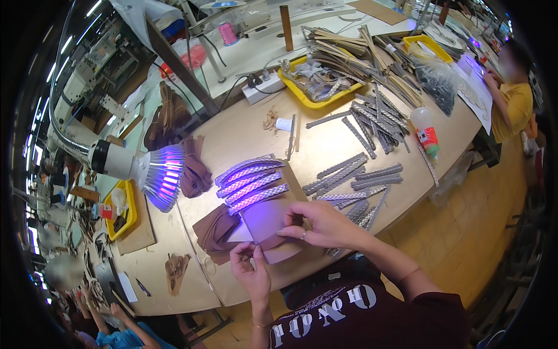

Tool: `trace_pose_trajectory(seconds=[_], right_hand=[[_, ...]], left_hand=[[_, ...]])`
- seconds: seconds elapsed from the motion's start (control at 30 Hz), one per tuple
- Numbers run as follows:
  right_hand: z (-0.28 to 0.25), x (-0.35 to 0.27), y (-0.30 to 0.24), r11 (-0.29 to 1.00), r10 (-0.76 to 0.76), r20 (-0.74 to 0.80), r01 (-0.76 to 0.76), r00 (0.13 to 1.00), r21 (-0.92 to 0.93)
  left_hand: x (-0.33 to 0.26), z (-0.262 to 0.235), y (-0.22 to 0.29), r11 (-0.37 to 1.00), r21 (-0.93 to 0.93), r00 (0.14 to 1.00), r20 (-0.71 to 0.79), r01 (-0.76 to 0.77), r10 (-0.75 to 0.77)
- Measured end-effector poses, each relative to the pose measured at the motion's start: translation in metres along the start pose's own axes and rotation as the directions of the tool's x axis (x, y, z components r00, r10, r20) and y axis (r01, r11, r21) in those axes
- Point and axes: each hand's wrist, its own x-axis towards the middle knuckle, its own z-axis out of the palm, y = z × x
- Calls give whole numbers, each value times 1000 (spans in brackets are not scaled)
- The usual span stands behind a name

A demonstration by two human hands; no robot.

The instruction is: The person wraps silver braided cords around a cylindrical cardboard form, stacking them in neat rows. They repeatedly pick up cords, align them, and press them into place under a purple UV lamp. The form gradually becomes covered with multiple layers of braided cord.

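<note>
My left hand [249, 269] pinches the near edge of a flat brown leather piece [268, 224] lying on the wooden table [325, 139]. On the same piece's right side rests my right hand [321, 224], fingers spread and pressing, with a ring on one finger. Just beyond the piece lie three glittery silver straps [251, 183] side by side, lit violet by a lamp [152, 174] on a flexible arm.
More silver straps [354, 174] are scattered right of my hands. Brown leather pieces [195, 168] are stacked at left. A yellow tray [317, 81], a glue bottle [426, 132] and a power strip [261, 88] sit farther back. A person in yellow [511, 99] sits far right; other people sit lower left.
</note>
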Motion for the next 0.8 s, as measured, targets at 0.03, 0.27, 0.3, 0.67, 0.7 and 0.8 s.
trace_pose_trajectory(seconds=[0.03, 0.27, 0.3, 0.67, 0.7, 0.8], right_hand=[[2, 5, -1, 998, -51, -27, 50, 998, -33], [4, 23, 9, 983, -129, -205, 99, 970, -153], [3, 23, 12, 976, -143, -214, 101, 966, -194], [-67, -18, 72, 665, 25, -410, -321, 912, -674], [-73, -21, 77, 650, 15, -399, -312, 917, -693], [-84, -24, 87, 626, 9, -367, -291, 930, -723]], left_hand=[[0, 1, 0, 1000, 7, 1000, 8, 2, -2], [18, 9, 5, 998, 16, 998, -22, -58, 58], [24, 10, 5, 997, 8, 996, -34, -80, 80], [17, -7, 0, 916, 359, 966, -110, -181, 234], [11, -8, -1, 919, 358, 968, -120, -166, 221], [-10, -5, 3, 921, 361, 968, -141, -147, 210]])
